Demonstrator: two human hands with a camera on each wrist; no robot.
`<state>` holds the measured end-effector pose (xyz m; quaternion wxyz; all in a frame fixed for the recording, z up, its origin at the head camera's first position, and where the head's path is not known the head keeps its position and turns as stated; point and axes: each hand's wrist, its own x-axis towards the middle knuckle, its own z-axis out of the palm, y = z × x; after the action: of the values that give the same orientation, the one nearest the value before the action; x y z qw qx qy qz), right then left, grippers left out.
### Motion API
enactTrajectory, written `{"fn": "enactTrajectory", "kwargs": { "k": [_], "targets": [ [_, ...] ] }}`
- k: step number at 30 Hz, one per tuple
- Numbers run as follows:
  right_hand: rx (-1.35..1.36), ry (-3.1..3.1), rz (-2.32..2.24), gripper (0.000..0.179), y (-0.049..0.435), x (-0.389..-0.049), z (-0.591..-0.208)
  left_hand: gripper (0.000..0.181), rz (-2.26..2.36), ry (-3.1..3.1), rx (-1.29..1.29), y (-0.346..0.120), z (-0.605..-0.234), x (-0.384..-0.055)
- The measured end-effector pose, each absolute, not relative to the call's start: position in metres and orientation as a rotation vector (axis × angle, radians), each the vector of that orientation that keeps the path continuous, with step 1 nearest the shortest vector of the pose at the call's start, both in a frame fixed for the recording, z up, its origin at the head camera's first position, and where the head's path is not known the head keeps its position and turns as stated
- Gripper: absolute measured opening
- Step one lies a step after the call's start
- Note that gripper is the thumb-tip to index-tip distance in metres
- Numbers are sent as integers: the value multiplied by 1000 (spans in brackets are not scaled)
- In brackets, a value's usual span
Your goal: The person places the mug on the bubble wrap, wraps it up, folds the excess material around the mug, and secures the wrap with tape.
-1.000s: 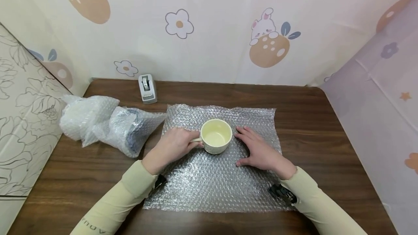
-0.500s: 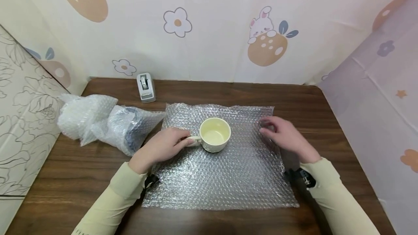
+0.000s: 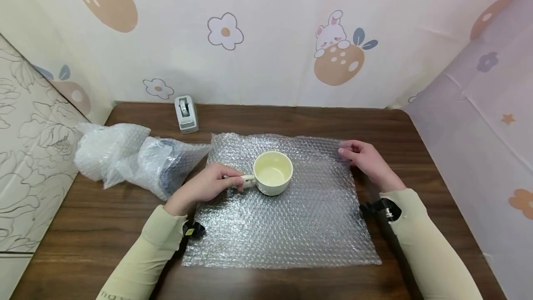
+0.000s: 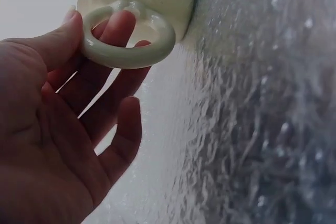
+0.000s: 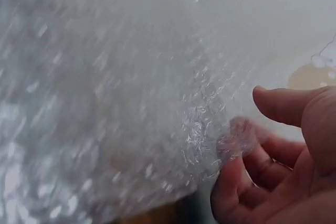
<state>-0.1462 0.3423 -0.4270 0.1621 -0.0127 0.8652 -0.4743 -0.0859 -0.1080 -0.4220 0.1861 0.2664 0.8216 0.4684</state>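
A pale yellow cup (image 3: 272, 170) stands upright on a sheet of clear bubble wrap (image 3: 283, 230). My left hand (image 3: 211, 183) holds it by the handle. Close up in the left wrist view, the thumb lies against the ring-shaped handle (image 4: 131, 57) and a finger passes behind its opening. At the far right corner of the sheet is my right hand (image 3: 368, 161). In the right wrist view, its curled fingers (image 5: 278, 148) reach under the wrap's edge, their tips showing through the plastic, and the thumb is above.
Two bundles in bubble wrap, a whitish one (image 3: 110, 149) and one with blue inside (image 3: 166, 165), lie at the left, the latter reaching the sheet's far left corner. A grey tape dispenser (image 3: 186, 115) stands behind on the wooden table (image 3: 325, 121), near the patterned wall covering (image 3: 275, 59).
My right hand has moved from beside the cup to the right, onto the sheet's far right corner. My left hand stays at the handle, its grip slightly shifted.
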Motion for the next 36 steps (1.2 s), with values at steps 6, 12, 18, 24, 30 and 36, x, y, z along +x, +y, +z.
{"fn": "enactTrajectory", "kwargs": {
  "k": [6,12,18,24,30,36],
  "targets": [
    [-87,2433,-1492,44,332,-137,-398,19,1282,2345,746,-107,-423,-86],
    [-310,2228,-1679,37,310,-127,-371,18,1290,2368,792,-103,-420,-86],
    [-441,2170,-1716,32,277,-110,-352,19,1313,2341,814,-101,-420,-85],
    [-518,2142,-1668,29,239,-97,-341,21,1300,2294,765,-103,-418,-85],
    [-606,2226,-1437,32,213,-90,-342,22,1279,2284,744,-104,-418,-85],
    [-906,2423,-1037,33,207,-83,-350,21,1275,2283,746,-101,-417,-85]
  ]
}}
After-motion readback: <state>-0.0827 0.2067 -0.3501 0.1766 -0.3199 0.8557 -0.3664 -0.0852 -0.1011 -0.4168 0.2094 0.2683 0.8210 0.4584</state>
